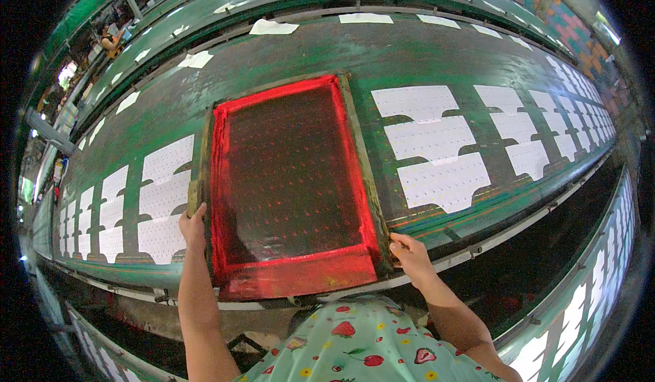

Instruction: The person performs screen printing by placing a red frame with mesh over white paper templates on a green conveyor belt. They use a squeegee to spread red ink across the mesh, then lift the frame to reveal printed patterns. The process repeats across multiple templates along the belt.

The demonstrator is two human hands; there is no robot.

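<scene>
Red ink rims the printing screen frame (290, 184), lying flat on the green tabletop (409, 61), long axis running near to far. The left hand (193, 226) clamps its left edge, the right hand (409, 254) its near-right corner, both equally close.

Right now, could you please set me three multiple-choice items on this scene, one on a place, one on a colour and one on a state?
1. Where is the left hand?
A. on the frame's left edge
B. on a white piece
C. in the air

2. What colour is the ink round the screen?
A. blue
B. red
C. yellow

3. How does the frame sit?
A. flat on the table
B. raised upright
C. on the floor

Answers: 1 A, its fingers grip that edge; 2 B, red rims the mesh; 3 A, it lies flat, the right hand at its right corner.
</scene>
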